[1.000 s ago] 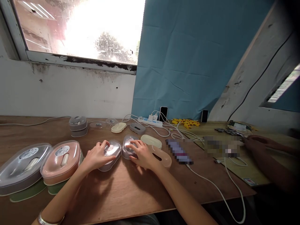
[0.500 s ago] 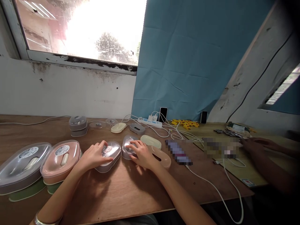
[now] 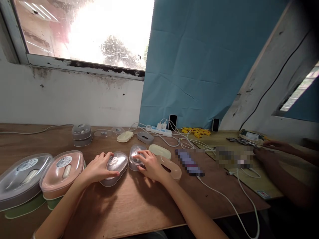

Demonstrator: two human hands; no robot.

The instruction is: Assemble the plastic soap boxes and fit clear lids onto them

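My left hand (image 3: 99, 168) rests over the left side of a grey lidded box (image 3: 119, 162), its thumb on the near side and its fingers on the far side. The box has a clear lid with a round sticker. Close beside it stands a second, smaller-looking grey lidded box (image 3: 136, 159). My right hand (image 3: 151, 165) curves over that one from the right, fingertips on the lid and thumb at the near edge. Both boxes sit on the brown table (image 3: 119, 212). An orange slotted lid (image 3: 174, 168) lies partly behind my right wrist.
At left stand a large grey box (image 3: 25, 172) and a pink box (image 3: 63, 169), both on green bases. Cream trays, another grey box (image 3: 82, 134), a power strip (image 3: 159, 130) and white cables lie behind. A co-worker's hands (image 3: 264, 151) are at the right.
The view has shifted slightly. Both my hands keep nearly the same place on the two grey boxes. At the right, a co-worker's hand has moved above the other one.
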